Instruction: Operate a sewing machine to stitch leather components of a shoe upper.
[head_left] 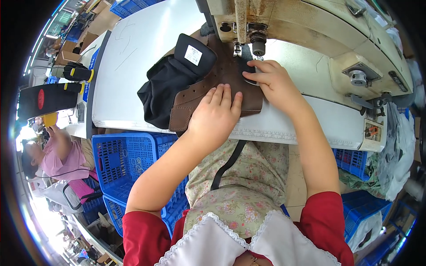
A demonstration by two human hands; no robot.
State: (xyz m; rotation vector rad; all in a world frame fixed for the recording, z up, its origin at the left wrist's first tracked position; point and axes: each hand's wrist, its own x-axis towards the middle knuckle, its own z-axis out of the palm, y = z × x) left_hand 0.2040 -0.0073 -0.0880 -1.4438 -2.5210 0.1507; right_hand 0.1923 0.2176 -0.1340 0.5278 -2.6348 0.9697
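Note:
A brown leather boot upper [217,66] lies on the white sewing machine bed, with a row of eyelet holes along one flap. Black lining fabric [162,91] is bunched at its left, and a black tongue with a white label [193,54] folds over it. My left hand [216,111] rests palm down on the leather, fingers stretched out. Close to the presser foot [238,48], my right hand [276,84] has its thumb and fingers bent over a dark edge of the upper. A thin silvery edge shows under that thumb; what it belongs to I cannot make out.
The sewing machine [310,22] arches over the far side, its needle area just beyond my right fingers. A ruler strip [266,135] runs along the near table edge. Blue crates [124,155] stand at the left. Farther left sits another person [64,155] in a pink top.

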